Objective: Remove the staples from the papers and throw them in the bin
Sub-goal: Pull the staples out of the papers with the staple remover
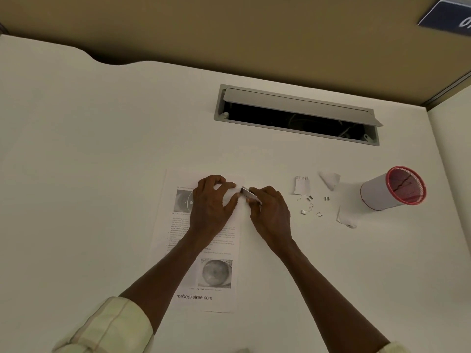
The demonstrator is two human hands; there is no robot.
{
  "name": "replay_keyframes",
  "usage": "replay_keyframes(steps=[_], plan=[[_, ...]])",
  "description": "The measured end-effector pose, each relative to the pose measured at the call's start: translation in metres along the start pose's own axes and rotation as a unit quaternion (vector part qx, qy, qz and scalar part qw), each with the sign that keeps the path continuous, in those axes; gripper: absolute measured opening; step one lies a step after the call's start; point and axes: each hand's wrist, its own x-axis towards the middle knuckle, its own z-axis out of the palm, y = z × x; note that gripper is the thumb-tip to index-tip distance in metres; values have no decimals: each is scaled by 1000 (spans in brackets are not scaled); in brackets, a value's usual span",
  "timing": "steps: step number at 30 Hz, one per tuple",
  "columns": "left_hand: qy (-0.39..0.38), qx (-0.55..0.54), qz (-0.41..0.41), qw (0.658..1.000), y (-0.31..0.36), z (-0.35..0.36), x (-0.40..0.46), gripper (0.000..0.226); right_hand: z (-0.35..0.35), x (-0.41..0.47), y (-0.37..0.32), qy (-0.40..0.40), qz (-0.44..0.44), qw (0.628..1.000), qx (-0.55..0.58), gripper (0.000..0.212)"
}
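Your left hand (212, 200) presses flat on the papers (204, 250) on the table (102, 174); your right hand (267, 210) grips a metal staple remover (248, 193) at their top edge. Loose staples (311, 206) lie near the bin (382, 192).

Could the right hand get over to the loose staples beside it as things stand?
Probably yes. The staples lie in the open on the desk just beyond the right hand, nothing between, though it grips a metal tool.
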Motion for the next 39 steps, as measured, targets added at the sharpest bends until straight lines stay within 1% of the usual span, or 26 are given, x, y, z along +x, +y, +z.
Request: replay_keyframes(steps=[4, 9, 13, 15, 19, 25, 31, 36, 39], plan=[[1, -4, 2, 1000, 3, -2, 1, 40, -5, 14, 0, -16, 7, 998, 55, 19], [12, -18, -2, 1000, 2, -2, 0, 38, 0, 27, 4, -48, 30, 996, 67, 25], [16, -11, -9, 1000, 2, -2, 1, 42, -2, 34, 0, -66, 9, 996, 55, 22], [19, -7, 3, 1000, 1, -1, 0, 42, -5, 34, -1, -72, 2, 996, 51, 21], [4, 24, 21, 999, 0, 0, 1, 46, -6, 33, -1, -68, 1, 996, 57, 18], [-6, 40, 22, 999, 2, 1, -1, 45, 4, 35, 4, -66, 15, 997, 48, 25], [-17, 49, 15, 999, 1, 2, -1, 47, 6, 38, 2, -70, 11, 997, 35, 29], [-18, 52, 9, 998, 2, 1, 4, 47, 7, 43, 3, -70, 4, 996, 49, 27], [-23, 55, 7, 998, 0, 2, 1, 48, 7, 43, 4, -84, -7, 994, 65, 27]])
